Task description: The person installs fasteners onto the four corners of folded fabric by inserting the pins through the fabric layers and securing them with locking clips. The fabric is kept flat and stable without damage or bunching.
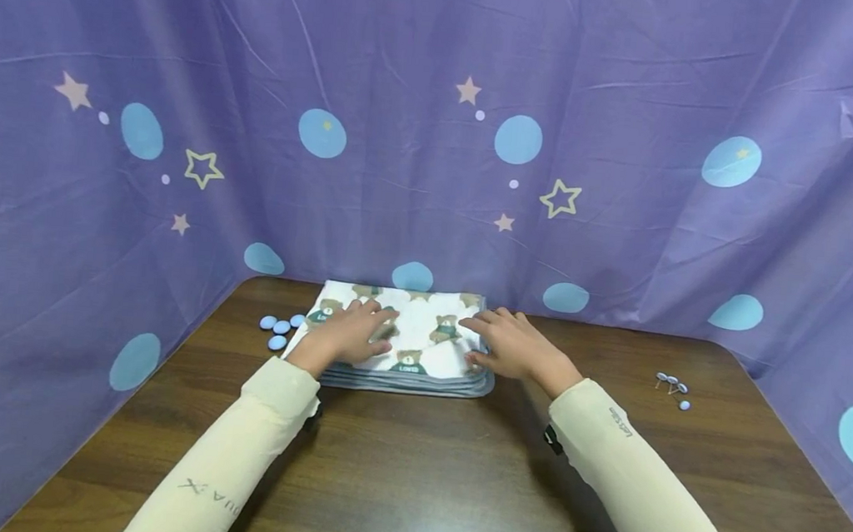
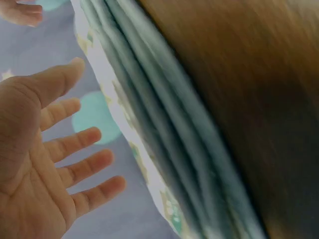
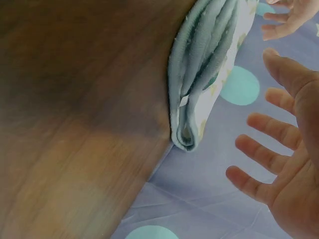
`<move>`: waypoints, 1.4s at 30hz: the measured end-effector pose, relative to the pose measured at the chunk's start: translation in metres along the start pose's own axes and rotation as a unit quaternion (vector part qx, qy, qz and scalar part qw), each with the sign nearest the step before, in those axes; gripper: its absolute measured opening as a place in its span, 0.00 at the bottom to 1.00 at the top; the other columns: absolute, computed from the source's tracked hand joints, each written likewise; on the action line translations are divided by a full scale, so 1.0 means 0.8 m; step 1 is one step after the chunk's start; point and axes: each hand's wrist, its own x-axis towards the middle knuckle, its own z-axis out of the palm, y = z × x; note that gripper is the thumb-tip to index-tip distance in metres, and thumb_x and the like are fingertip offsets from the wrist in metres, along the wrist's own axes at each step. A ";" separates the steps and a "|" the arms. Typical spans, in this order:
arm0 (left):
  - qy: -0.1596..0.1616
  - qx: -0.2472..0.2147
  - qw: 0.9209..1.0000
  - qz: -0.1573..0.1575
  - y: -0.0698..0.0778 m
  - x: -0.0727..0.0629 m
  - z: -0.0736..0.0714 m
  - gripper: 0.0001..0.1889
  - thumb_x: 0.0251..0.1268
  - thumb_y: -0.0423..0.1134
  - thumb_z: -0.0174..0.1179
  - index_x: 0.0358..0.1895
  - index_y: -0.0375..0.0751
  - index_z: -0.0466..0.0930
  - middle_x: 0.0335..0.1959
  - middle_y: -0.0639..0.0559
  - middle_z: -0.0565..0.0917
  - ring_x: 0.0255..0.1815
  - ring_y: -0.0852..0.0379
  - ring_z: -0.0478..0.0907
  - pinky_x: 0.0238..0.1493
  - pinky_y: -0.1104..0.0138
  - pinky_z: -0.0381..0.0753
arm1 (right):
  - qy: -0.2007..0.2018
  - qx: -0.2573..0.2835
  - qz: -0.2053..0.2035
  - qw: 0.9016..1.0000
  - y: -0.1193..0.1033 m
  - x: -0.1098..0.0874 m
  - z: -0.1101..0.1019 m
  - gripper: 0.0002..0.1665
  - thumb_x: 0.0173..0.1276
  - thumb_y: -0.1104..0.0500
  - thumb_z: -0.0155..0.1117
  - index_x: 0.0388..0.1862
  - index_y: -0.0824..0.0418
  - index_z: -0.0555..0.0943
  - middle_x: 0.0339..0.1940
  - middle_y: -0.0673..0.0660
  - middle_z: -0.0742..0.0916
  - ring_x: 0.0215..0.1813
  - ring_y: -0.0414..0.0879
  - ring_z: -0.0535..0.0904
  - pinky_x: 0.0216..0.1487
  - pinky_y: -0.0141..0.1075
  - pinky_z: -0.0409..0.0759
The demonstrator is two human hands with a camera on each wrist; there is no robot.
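A folded blanket (image 1: 421,339), white with brown teddy bears and a grey-blue trim, lies at the far side of the wooden table. Its stacked layers (image 2: 164,114) show along the near edge in the left wrist view. My left hand (image 1: 349,331) is over the blanket's left part, its fingers spread and holding nothing. Over the right end hovers my right hand (image 1: 518,346), fingers likewise apart, the palm free of any object. In the right wrist view the rounded folded corner (image 3: 185,142) sits beside the spread fingers (image 3: 264,154).
Several light-blue round-headed pieces (image 1: 281,327) lie left of the blanket. More small blue-headed pins (image 1: 672,380) are scattered on the right of the wooden table (image 1: 425,475). A purple curtain (image 1: 422,132) with stars and dots hangs behind and along both sides.
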 end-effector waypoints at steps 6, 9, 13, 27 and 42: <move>-0.011 -0.014 0.999 -0.040 -0.020 0.006 0.009 0.37 0.71 0.51 0.63 0.79 0.45 0.62 0.73 0.34 0.66 0.70 0.31 0.63 0.69 0.37 0.66 | -0.010 0.023 0.008 1.000 0.002 0.022 0.006 0.34 0.73 0.44 0.67 0.74 0.52 0.74 0.68 0.57 0.80 0.63 0.59 0.74 0.60 0.58 0.74; -0.021 -0.013 0.998 -0.065 -0.028 0.008 0.014 0.38 0.70 0.52 0.62 0.80 0.46 0.60 0.75 0.33 0.63 0.72 0.30 0.61 0.70 0.36 0.63 | -0.021 0.037 0.005 0.999 0.003 0.033 0.013 0.35 0.73 0.44 0.67 0.74 0.53 0.73 0.70 0.59 0.78 0.68 0.61 0.71 0.65 0.62 0.70; -0.033 -0.003 0.996 -0.081 -0.036 0.010 0.018 0.38 0.71 0.56 0.61 0.80 0.46 0.60 0.74 0.33 0.63 0.71 0.30 0.61 0.70 0.37 0.63 | -0.040 0.044 0.005 0.998 0.003 0.048 0.025 0.37 0.74 0.43 0.65 0.76 0.55 0.71 0.72 0.61 0.75 0.73 0.63 0.67 0.70 0.65 0.65; -0.097 -0.036 0.988 -0.114 -0.036 0.010 0.020 0.36 0.78 0.59 0.52 0.81 0.47 0.57 0.75 0.31 0.60 0.76 0.26 0.51 0.68 0.35 0.65 | -0.088 0.082 0.024 0.992 0.000 0.059 0.053 0.35 0.75 0.42 0.63 0.76 0.52 0.70 0.75 0.61 0.72 0.72 0.63 0.67 0.71 0.67 0.62; -0.088 -0.024 0.989 -0.119 -0.027 0.011 0.016 0.34 0.73 0.58 0.60 0.76 0.50 0.65 0.65 0.34 0.69 0.65 0.30 0.64 0.61 0.39 0.74 | -0.115 0.065 0.036 0.991 -0.006 0.061 0.054 0.33 0.75 0.42 0.61 0.75 0.49 0.71 0.75 0.59 0.72 0.71 0.62 0.67 0.73 0.64 0.60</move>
